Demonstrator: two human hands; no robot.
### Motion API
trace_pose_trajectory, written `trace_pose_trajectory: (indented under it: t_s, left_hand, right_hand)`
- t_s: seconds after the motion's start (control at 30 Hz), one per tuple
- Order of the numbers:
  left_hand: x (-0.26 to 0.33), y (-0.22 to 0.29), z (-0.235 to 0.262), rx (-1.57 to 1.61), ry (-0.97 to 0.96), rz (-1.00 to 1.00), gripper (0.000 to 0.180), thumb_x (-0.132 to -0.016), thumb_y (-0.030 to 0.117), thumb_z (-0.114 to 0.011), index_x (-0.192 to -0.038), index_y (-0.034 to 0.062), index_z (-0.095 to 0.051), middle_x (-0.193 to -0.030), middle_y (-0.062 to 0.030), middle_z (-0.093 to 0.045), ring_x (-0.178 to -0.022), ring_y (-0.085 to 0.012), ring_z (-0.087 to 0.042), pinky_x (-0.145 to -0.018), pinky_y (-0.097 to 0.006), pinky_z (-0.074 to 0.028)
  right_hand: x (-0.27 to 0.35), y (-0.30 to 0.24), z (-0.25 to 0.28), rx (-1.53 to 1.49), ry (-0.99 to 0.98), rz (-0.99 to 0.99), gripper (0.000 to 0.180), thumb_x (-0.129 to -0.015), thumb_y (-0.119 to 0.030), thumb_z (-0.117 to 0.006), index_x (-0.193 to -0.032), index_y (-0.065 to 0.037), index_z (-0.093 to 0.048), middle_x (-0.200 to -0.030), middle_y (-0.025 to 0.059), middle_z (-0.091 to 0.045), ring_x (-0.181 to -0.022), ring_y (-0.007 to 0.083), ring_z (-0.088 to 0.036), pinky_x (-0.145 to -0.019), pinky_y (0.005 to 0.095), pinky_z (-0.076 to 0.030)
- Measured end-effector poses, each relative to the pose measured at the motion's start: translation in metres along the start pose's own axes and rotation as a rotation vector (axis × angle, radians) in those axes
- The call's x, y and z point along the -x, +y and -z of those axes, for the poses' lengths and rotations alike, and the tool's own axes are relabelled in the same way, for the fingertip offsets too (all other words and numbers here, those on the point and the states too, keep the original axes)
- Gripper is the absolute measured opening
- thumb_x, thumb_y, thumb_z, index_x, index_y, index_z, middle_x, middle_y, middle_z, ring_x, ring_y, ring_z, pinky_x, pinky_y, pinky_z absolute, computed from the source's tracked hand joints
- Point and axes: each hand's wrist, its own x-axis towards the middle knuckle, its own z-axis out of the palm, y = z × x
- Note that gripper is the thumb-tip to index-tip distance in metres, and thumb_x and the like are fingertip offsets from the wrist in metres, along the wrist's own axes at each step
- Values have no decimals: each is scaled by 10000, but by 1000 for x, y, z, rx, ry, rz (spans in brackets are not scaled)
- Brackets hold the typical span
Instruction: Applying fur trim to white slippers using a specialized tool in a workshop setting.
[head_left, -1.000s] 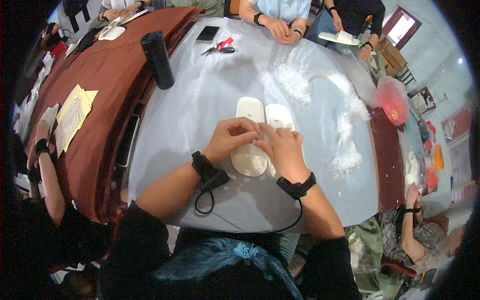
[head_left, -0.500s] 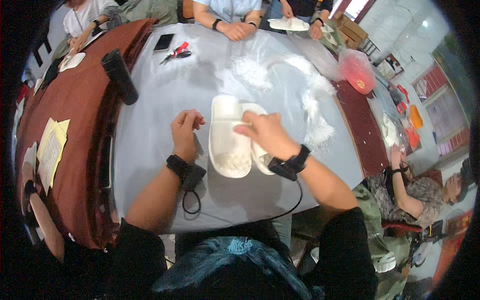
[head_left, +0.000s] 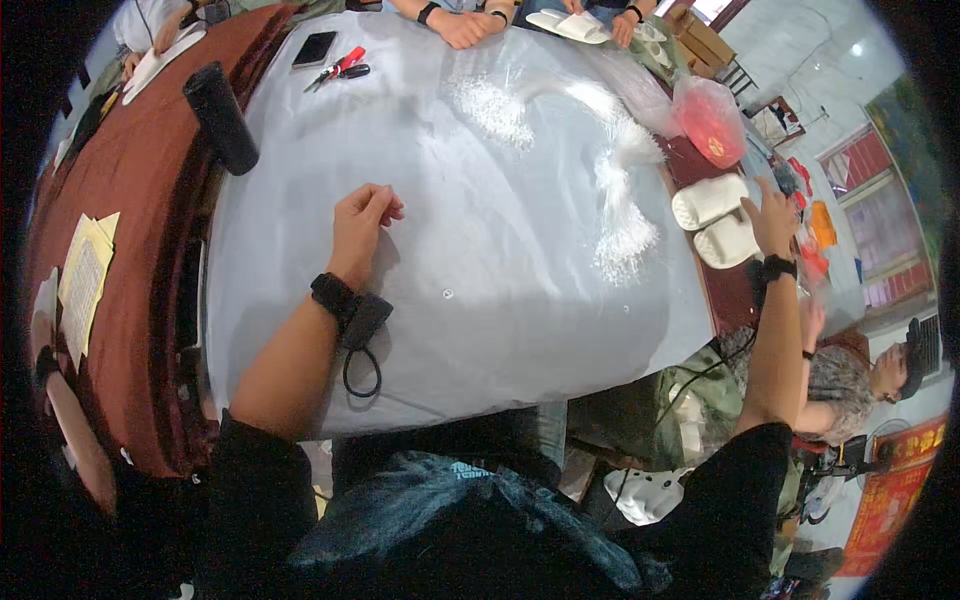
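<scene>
A pair of white slide slippers lies side by side at the table's right edge, on the brown-red cover. At their right end is my right hand, its thumb and fingers spread, the fingertips at or very near the slippers. Over the grey sheet on the left half of the table, my left hand is closed, thumb and fingertips together, with nothing visible in it. A small whitish bit lies on the sheet to the right of that hand.
Loose white slivers trail across the sheet's right and far side. Red-and-black pliers, a phone and a black roll lie far left. A red plastic bag stands beyond the slippers. Several other people are around.
My right hand has carried the slippers from the table's middle to its right edge, and its fingers are now spread. My left hand stays closed in nearly the same place.
</scene>
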Motion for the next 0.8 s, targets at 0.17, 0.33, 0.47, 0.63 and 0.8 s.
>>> trace_pose_trajectory:
  t_s: [0.17, 0.33, 0.47, 0.63, 0.8]
  left_hand:
    - [-4, -1, -5, -16, -27, 21, 248, -933, 218, -569, -766, 44, -628, -737, -21, -622, -699, -104, -565, -657, -242, -414]
    - [-4, 0, -6, -36, 11, 27, 249, -931, 218, -573, -765, 41, -628, -733, -24, -617, -684, -103, -562, -649, -240, -416]
    - [-3, 1, -4, -47, 16, 85, 202, -883, 175, -553, -758, 35, -626, -733, -26, -618, -704, -112, -561, -674, -263, -435]
    - [-2, -23, -1, 151, -41, -8, 158, -883, 141, -563, -796, 23, -621, -756, -38, -622, -705, -127, -577, -690, -283, -484]
    - [1, -12, -7, -5, -72, -22, 239, -913, 201, -589, -776, 9, -627, -731, -57, -655, -668, -112, -610, -621, -278, -494]
  right_hand:
    - [9, -42, -30, -370, 23, 235, 410, -836, -306, -668, -1224, -237, -559, -1058, 109, -627, -1048, 362, -545, -850, 529, -439]
    - [10, -119, -18, -383, -100, 340, 331, -797, -227, -701, -1109, -171, -607, -1090, 112, -628, -1040, 368, -544, -855, 489, -458]
    - [3, -161, -17, -493, -143, 416, 324, -822, -214, -693, -1112, -87, -624, -1140, 156, -627, -1063, 371, -563, -902, 454, -459]
    - [27, -236, -7, -808, -17, 507, 268, -838, -98, -662, -1096, -33, -629, -1079, 176, -630, -1011, 365, -556, -903, 447, -432]
    - [69, -305, 44, -1022, -60, 633, 237, -797, -20, -648, -1031, 3, -621, -977, 157, -603, -967, 342, -539, -886, 412, -424]
